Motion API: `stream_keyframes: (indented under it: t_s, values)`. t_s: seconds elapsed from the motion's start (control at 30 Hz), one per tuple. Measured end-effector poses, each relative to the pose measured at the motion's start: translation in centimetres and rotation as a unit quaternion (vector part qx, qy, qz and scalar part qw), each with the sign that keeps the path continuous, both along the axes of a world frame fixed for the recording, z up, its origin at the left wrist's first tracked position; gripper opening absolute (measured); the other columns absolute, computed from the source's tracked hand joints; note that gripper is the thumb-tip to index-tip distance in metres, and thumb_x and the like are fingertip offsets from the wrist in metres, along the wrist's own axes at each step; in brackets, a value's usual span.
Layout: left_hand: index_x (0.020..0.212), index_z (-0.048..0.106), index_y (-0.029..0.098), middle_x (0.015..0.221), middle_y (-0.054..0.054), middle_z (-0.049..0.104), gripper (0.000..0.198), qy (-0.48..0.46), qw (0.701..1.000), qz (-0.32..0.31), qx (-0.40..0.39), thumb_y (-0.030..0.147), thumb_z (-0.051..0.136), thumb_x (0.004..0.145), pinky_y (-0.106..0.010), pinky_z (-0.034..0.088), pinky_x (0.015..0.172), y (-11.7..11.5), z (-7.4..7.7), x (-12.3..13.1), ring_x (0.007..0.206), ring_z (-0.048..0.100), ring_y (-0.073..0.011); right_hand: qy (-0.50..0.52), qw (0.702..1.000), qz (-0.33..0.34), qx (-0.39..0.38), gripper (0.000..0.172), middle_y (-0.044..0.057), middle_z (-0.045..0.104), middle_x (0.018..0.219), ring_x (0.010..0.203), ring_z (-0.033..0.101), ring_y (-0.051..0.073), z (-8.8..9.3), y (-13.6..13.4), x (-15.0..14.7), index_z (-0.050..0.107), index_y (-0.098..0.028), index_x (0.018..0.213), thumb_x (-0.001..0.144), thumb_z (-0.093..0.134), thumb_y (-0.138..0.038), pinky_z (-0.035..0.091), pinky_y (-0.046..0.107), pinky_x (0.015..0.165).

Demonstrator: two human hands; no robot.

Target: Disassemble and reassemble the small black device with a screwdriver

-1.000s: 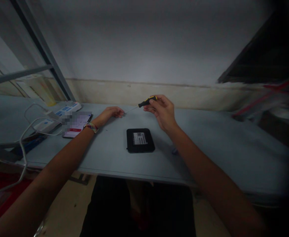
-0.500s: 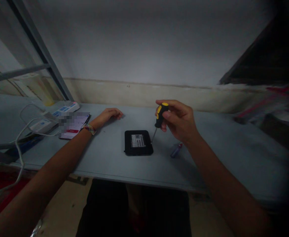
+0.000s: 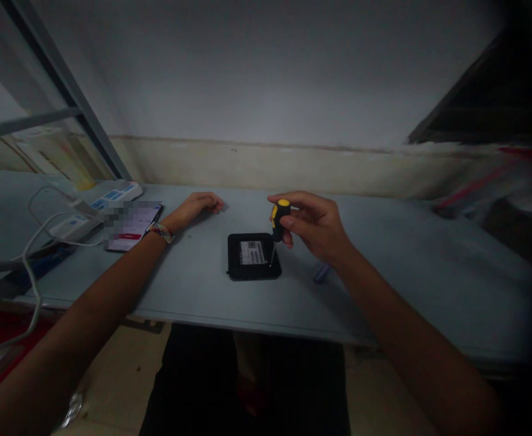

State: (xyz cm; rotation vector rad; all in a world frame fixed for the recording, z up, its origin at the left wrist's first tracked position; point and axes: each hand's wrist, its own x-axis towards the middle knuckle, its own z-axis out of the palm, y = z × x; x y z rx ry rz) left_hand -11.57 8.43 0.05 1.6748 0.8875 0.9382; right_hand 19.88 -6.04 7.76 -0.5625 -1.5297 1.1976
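Note:
My right hand (image 3: 314, 221) is closed round the black and yellow handle of a screwdriver (image 3: 281, 218). The screwdriver is held near upright, its thin shaft pointing down to the right part of a flat black box (image 3: 234, 257). The tip seems to meet the box's top, though contact is hard to make out. A white printed label (image 3: 253, 252) is on that face. My left hand (image 3: 197, 207) rests on the table beyond the box to the left, fingers curled in with nothing visible in them. Partly behind my right wrist lies a small purple tube-like item (image 3: 321, 274).
To the left, a phone (image 3: 132, 227) lies beside my left forearm, near a white power strip (image 3: 77, 224) with white cables. A translucent yellowish container (image 3: 61, 157) stands behind them by a metal frame (image 3: 91, 136). The wall (image 3: 270, 91) borders the table's (image 3: 193, 284) back edge.
My right hand and the screwdriver have moved left; the tip has gone from the box's right edge to over its top. The screwdriver stands more upright. My left hand stays put.

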Motion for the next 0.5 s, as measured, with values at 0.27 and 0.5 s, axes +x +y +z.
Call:
stream_keyframes:
  t_s: [0.27, 0.5]
  values:
    - [0.091, 0.082, 0.014, 0.095, -0.012, 0.079, 0.023, -0.007, 1.0, 0.017, -0.01, 0.033, 0.072, 0.084, -0.037, 0.051, 0.084, 0.12, -0.22, 0.17, 0.085, 0.068, -0.0205, 0.001, 1.0, -0.001, 0.008, 0.034, -0.002, 0.074, 0.084, 0.051, 0.063, 0.008, -0.05, 0.11, 0.41, 0.088, -0.03, 0.116, 0.084, 0.097, -0.036, 0.052, 0.021, 0.04]
    - [0.091, 0.081, 0.013, 0.093, -0.011, 0.078, 0.022, -0.001, 1.0, 0.011, -0.007, 0.032, 0.07, 0.086, -0.036, 0.05, 0.085, 0.24, -0.25, 0.11, 0.085, 0.066, -0.0189, -0.007, 1.0, 0.01, 0.003, 0.037, -0.003, 0.071, 0.077, 0.05, 0.061, 0.008, -0.56, 0.31, 0.29, 0.087, -0.025, 0.118, 0.084, 0.097, -0.035, 0.052, 0.02, 0.041]
